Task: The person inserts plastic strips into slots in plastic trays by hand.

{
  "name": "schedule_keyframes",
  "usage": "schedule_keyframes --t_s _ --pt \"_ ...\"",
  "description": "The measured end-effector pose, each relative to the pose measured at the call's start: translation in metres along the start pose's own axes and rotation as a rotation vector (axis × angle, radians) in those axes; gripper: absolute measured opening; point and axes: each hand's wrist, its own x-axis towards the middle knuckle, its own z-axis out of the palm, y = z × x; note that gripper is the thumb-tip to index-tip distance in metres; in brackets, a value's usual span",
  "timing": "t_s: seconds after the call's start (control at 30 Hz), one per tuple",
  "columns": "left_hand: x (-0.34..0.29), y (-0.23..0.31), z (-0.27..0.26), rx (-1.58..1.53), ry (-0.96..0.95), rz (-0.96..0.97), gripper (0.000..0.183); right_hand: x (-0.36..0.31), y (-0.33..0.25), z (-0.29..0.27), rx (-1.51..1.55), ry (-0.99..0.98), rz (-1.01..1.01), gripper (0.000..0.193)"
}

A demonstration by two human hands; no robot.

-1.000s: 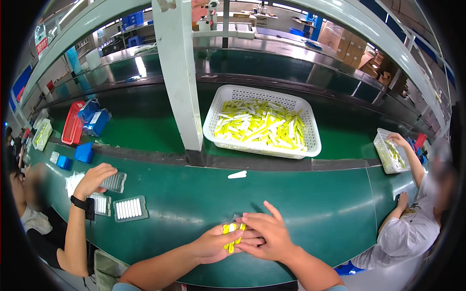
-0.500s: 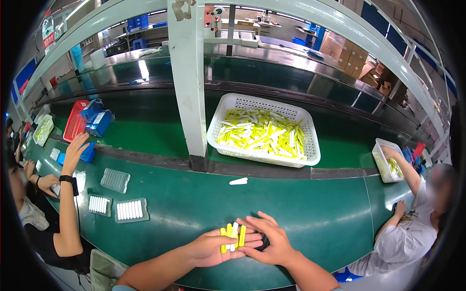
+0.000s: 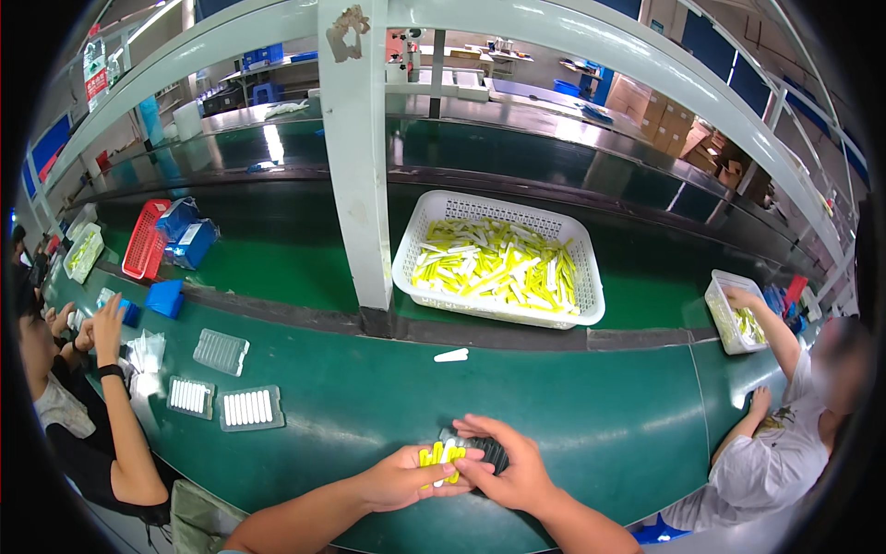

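Observation:
Several small flat yellow and white sticks [image 3: 444, 454] lie side by side across the fingers of my left hand [image 3: 399, 478], its thumb pressing on them. My right hand [image 3: 519, 469] curves around a dark-looking ribbed plastic tray [image 3: 487, 451], partly hidden under its palm. The right thumb reaches over to the sticks at the left fingertips. A single white stick [image 3: 451, 355] lies on the green table ahead of my hands. To the left are two clear trays, one with a row of white sticks [image 3: 249, 407], the other tray [image 3: 191, 396] similarly filled.
A large white basket [image 3: 591, 294] heaped with yellow and white sticks stands beyond the table ledge, right of a white post [image 3: 355, 185]. An unfilled-looking clear tray [image 3: 221, 352] lies left. Co-workers sit at left [image 3: 129, 434] and right [image 3: 775, 452], the right one reaching into a smaller basket [image 3: 716, 300].
My right hand has moved slightly, its thumb now over the sticks, and more of the ribbed tray shows. The sticks sit lower in my left hand. The left co-worker's raised arm has drawn back.

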Motion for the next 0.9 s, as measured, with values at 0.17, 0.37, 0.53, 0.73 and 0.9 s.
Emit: schedule_keyframes --t_s 0.17,0.37,0.53,0.73,0.9 --pt "-0.005 0.013 0.007 -0.025 0.055 -0.020 0.046 0.005 0.004 -0.002 -0.026 0.120 -0.076 0.019" --pt "-0.003 0.036 -0.013 -0.058 0.418 0.312 0.047 0.007 0.004 -0.008 -0.658 0.207 -0.469 0.022" --pt "-0.001 0.037 -0.019 -0.186 0.384 0.306 0.048 0.001 0.001 0.007 -0.863 -0.080 -0.377 0.019" --pt "-0.007 0.039 -0.016 -0.197 0.357 0.275 0.051 0.004 -0.003 -0.007 -0.735 -0.332 -0.309 0.022" --pt "-0.005 0.036 -0.017 -0.271 0.245 0.236 0.052 0.007 0.007 -0.017 -0.633 -0.430 -0.311 0.028"
